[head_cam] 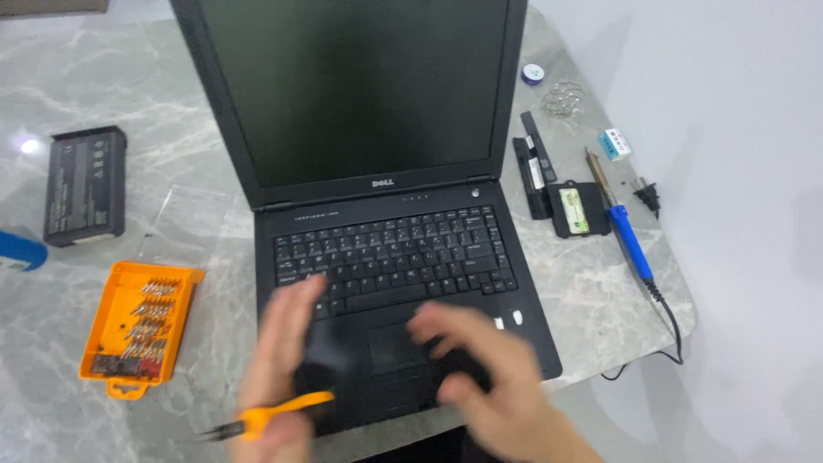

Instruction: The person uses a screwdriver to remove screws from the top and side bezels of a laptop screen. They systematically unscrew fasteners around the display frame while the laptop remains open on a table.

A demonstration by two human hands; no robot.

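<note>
Tweezers [257,420], orange-handled with a dark tip, sit in my left hand [279,377] at the near edge of the surface [69,394]. As far as the blur lets me judge, their long axis runs roughly along that edge, tip pointing left and away from the laptop [386,257]. The fingers of that hand look closed on the orange handle, though motion blur smears the grip. My right hand [484,377] hovers over the laptop's palm rest beside the touchpad [396,347]; it holds nothing I can see, fingers [433,324] loosely curled, and I cannot tell whether they touch the casing. So the left hand is the one on the tool. The laptop lies just right of the tool, lid up, screen dark. Toward the left edge stand an orange bit case [137,330] and a black battery pack [84,184]; a blue-handled soldering iron [624,223] lies towards the right edge.
</note>
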